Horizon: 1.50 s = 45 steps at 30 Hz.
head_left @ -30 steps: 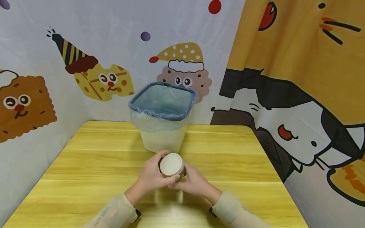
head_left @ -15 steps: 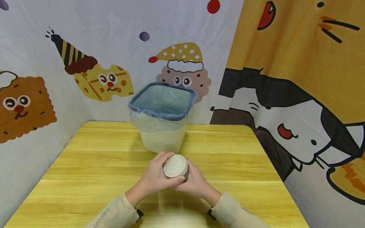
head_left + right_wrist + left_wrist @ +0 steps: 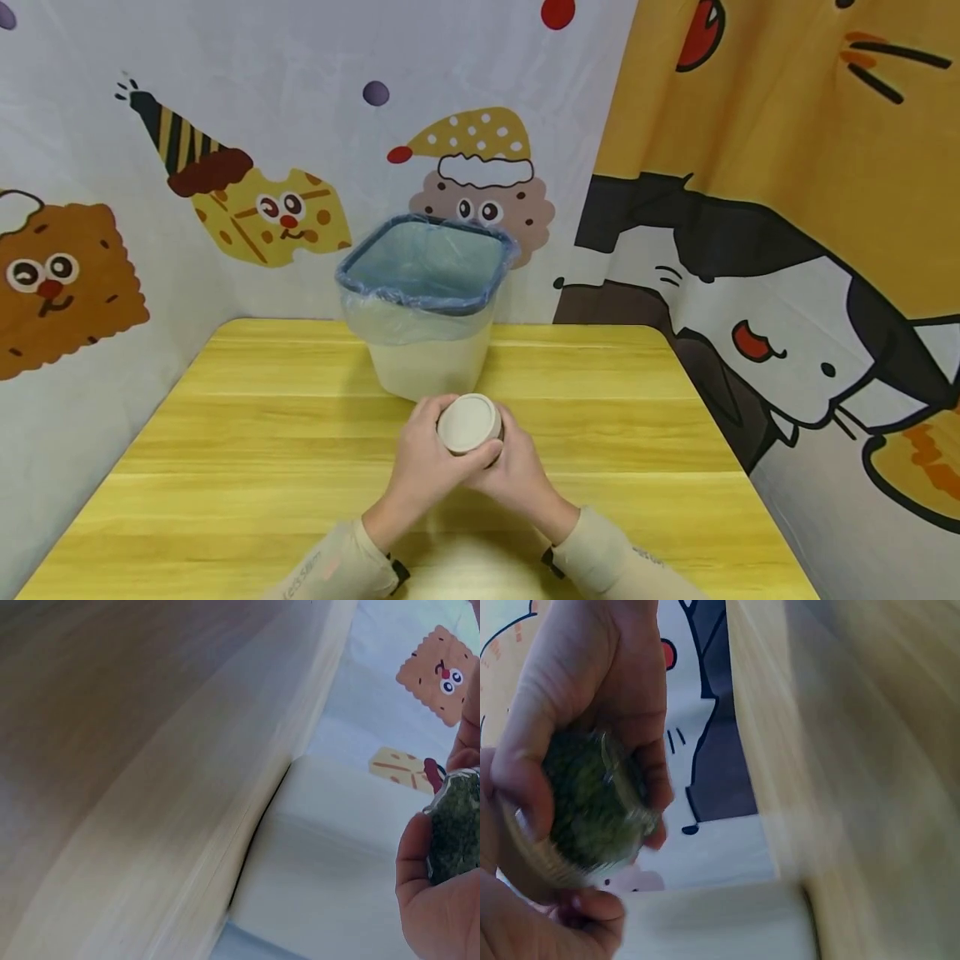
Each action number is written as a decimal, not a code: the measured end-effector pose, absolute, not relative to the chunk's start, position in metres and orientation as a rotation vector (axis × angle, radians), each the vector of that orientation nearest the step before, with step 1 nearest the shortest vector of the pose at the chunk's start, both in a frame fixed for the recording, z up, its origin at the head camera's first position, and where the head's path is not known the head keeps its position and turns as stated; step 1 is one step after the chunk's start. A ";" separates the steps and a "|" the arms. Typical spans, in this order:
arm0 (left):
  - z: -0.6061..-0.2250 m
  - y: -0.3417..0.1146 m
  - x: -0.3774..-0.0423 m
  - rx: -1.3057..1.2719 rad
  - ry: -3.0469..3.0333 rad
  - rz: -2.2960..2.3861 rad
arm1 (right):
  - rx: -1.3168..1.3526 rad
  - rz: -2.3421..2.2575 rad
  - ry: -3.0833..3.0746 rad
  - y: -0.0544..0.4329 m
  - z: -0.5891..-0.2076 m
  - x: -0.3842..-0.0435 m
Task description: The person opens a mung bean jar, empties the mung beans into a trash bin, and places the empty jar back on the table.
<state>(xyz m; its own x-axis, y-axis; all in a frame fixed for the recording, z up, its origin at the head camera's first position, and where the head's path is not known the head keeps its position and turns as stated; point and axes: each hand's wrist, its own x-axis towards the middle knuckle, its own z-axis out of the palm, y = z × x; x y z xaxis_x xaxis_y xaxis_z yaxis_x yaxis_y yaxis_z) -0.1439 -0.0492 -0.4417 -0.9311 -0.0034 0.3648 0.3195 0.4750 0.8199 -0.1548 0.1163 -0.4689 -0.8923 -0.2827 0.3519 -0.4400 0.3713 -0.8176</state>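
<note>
Both hands hold a small jar, its pale round lid point(image 3: 468, 422) facing up toward the head camera. Through the clear jar body point(image 3: 592, 799), dark green, dried-looking flakes show in the left wrist view. My left hand point(image 3: 427, 471) grips round the lid, with its thumb along the near edge. From the right, my right hand point(image 3: 521, 471) wraps the body below, its fingers partly hidden by the jar. At the right edge of the right wrist view, the green contents point(image 3: 456, 825) show again between the fingers.
Just beyond the hands stands a pale bin point(image 3: 427, 358) with a blue rim and a clear plastic liner folded over it. The yellow wood-grain table point(image 3: 247, 467) ends against a cartoon-printed cloth backdrop point(image 3: 300, 67).
Jar and hands have shifted slightly right and away from the body. My left hand has turned about the lid, its thumb now farther right; the right thumb, visible earlier, is now mostly hidden.
</note>
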 end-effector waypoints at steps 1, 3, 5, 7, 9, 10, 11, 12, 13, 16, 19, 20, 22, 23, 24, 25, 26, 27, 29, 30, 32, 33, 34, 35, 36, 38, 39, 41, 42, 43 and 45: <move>-0.441 -0.049 -0.144 -0.258 -2.426 -1.451 | 0.649 1.568 -2.484 0.117 -0.468 -0.155; -0.440 -0.049 -0.145 -0.270 -2.464 -1.458 | 0.637 1.627 -2.507 0.120 -0.467 -0.156; -0.439 -0.052 -0.147 -0.318 -2.492 -1.484 | 0.624 1.704 -2.527 0.124 -0.466 -0.157; -0.437 -0.057 -0.149 -0.395 -2.501 -1.541 | 0.620 1.778 -2.542 0.129 -0.464 -0.159; -0.435 -0.062 -0.152 -0.485 -2.493 -1.609 | 0.637 1.815 -2.567 0.134 -0.462 -0.161; -0.434 -0.065 -0.153 -0.535 -2.485 -1.644 | 0.659 1.822 -2.580 0.137 -0.461 -0.163; -0.433 -0.067 -0.154 -0.590 -2.477 -1.665 | 0.690 1.826 -2.591 0.140 -0.460 -0.164; -0.432 -0.069 -0.156 -0.644 -2.469 -1.680 | 0.720 1.831 -2.603 0.144 -0.458 -0.165; -0.431 -0.070 -0.157 -0.697 -2.463 -1.689 | 0.755 1.841 -2.616 0.147 -0.456 -0.166; -0.429 -0.073 -0.159 -0.848 -2.421 -1.702 | 0.911 1.899 -2.602 0.155 -0.448 -0.168; -0.426 -0.073 -0.160 -0.957 -2.344 -1.779 | 1.102 2.060 -2.494 0.161 -0.441 -0.169; -0.425 -0.073 -0.160 -0.979 -2.315 -1.814 | 1.167 2.134 -2.436 0.162 -0.440 -0.170; -0.422 -0.072 -0.160 -1.015 -2.254 -1.902 | 1.279 2.275 -2.311 0.164 -0.438 -0.171; -0.422 -0.072 -0.160 -1.022 -2.234 -1.940 | 1.322 2.330 -2.254 0.164 -0.437 -0.171; -0.421 -0.071 -0.160 -1.024 -2.223 -1.972 | 1.349 2.384 -2.206 0.165 -0.437 -0.171; -0.421 -0.070 -0.161 -1.023 -2.216 -1.996 | 1.365 2.411 -2.173 0.165 -0.436 -0.171; -0.420 -0.069 -0.161 -1.023 -2.209 -2.022 | 1.365 2.434 -2.153 0.166 -0.436 -0.171; -0.420 -0.068 -0.162 -1.024 -2.205 -2.045 | 1.366 2.445 -2.143 0.166 -0.436 -0.171; -0.420 -0.067 -0.163 -1.014 -2.208 -2.097 | 1.347 2.459 -2.148 0.166 -0.436 -0.170; -0.420 -0.066 -0.163 -1.007 -2.205 -2.127 | 1.335 2.460 -2.159 0.165 -0.435 -0.169; -0.420 -0.065 -0.164 -0.993 -2.195 -2.182 | 1.309 2.451 -2.189 0.165 -0.434 -0.169; -0.419 -0.065 -0.164 -0.984 -2.193 -2.197 | 1.296 2.444 -2.205 0.165 -0.434 -0.168; -0.419 -0.064 -0.165 -0.971 -2.195 -2.203 | 1.282 2.434 -2.219 0.164 -0.433 -0.168; -0.418 -0.064 -0.165 -0.962 -2.197 -2.201 | 1.267 2.421 -2.230 0.164 -0.433 -0.168; -0.418 -0.063 -0.166 -0.955 -2.202 -2.195 | 1.250 2.412 -2.238 0.164 -0.432 -0.168; -0.416 -0.063 -0.167 -0.944 -2.217 -2.166 | 1.224 2.386 -2.244 0.164 -0.432 -0.168; -0.415 -0.062 -0.167 -0.940 -2.226 -2.148 | 1.211 2.373 -2.245 0.164 -0.432 -0.167; -0.414 -0.062 -0.167 -0.924 -2.239 -2.136 | 1.180 2.339 -2.248 0.163 -0.433 -0.166; -0.414 -0.062 -0.167 -0.914 -2.249 -2.133 | 1.165 2.319 -2.250 0.163 -0.433 -0.165; -0.413 -0.062 -0.166 -0.909 -2.254 -2.125 | 1.152 2.302 -2.253 0.162 -0.433 -0.164; -0.412 -0.062 -0.165 -0.896 -2.267 -2.106 | 1.124 2.264 -2.262 0.161 -0.433 -0.161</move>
